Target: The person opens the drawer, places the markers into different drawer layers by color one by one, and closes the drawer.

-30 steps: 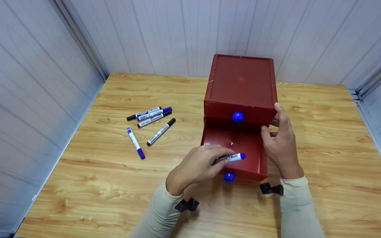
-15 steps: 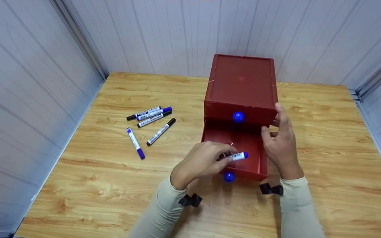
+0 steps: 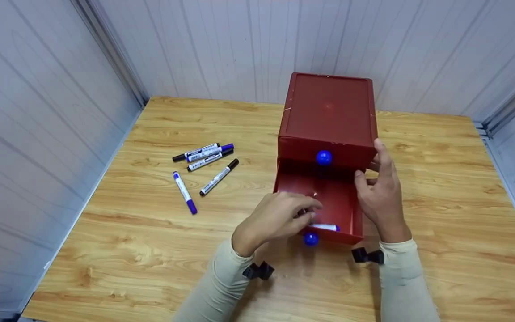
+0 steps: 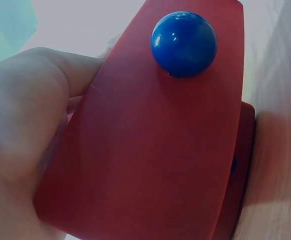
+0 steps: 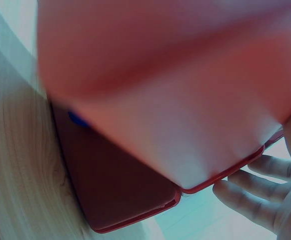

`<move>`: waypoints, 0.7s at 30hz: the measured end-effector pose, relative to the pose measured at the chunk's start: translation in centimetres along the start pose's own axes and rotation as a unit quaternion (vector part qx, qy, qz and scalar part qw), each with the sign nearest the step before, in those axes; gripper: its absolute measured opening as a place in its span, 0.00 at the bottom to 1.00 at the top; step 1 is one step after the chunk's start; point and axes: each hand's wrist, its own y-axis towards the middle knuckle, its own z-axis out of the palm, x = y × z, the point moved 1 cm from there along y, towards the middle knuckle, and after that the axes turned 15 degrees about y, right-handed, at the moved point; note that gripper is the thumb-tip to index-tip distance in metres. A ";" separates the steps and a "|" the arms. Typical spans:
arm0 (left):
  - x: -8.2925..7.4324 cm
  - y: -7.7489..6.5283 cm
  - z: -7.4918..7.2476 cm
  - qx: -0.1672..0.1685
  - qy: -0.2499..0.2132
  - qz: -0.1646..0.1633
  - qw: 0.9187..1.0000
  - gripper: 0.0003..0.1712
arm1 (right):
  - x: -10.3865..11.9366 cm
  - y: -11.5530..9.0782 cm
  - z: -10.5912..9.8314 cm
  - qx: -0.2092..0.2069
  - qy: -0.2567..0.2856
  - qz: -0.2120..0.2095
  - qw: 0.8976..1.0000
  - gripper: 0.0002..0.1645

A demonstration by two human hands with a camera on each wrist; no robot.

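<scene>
One marker (image 3: 325, 227), freshly dropped from the left hand (image 3: 277, 219), fingers loosely parted and seemingly empty, lies along the front edge of the drawer (image 3: 338, 201), apparently stowed, while the right hand (image 3: 380, 194) rests fairly straight fingers against the cabinet (image 3: 329, 109)

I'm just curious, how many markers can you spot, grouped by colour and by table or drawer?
Black markers on the table: 3
Blue markers on the table: 2
Blue-ended marker in the drawer: 1
Total in sight: 6
</scene>
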 end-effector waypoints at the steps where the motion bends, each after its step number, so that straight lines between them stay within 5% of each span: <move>1: 0.0 0.0 0.0 0.000 0.004 0.000 1.000 0.13 | 0.0 0.0 0.0 -0.001 0.000 0.000 1.000 0.45; 10: 0.1 -0.1 0.0 -0.011 -0.015 0.001 1.000 0.13 | -0.1 0.0 -0.1 0.000 -0.003 0.002 1.000 0.45; 15: 0.4 -0.5 0.0 -0.082 -0.074 0.004 0.994 0.15 | 0.0 0.0 0.0 0.004 -0.001 -0.003 1.000 0.45; 21: 1.0 -0.9 0.4 -0.184 -0.111 0.000 0.977 0.18 | -0.1 0.2 -0.2 0.007 0.000 -0.002 1.000 0.44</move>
